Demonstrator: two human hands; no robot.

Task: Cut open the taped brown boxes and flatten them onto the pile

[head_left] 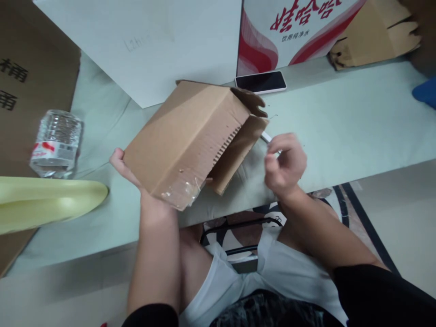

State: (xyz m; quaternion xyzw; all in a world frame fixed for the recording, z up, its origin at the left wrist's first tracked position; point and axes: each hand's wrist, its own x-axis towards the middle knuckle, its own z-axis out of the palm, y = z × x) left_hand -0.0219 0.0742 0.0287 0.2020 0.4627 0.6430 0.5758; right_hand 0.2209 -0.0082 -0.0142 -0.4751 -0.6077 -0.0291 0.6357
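A brown cardboard box (185, 131), tilted above the table, has its flaps spread at the right end. A torn, perforated edge runs along its side, and a piece of clear tape (182, 188) clings to the near corner. My left hand (124, 168) grips the box at its left end, with most fingers hidden beneath it. To the right of the open flaps, my right hand (286, 163) is closed, its fingers curled and a little blurred. A slim white stick-like object (266, 136) shows at those fingers; whether they pinch it or it lies behind them, I cannot tell.
A phone (261, 82) lies behind the box, before a large white box (153, 41) and a red-and-white carton (299, 32). At left are a water bottle (56, 144) and a pale yellow curved object (51, 202). Another cardboard piece (378, 38) stands back right.
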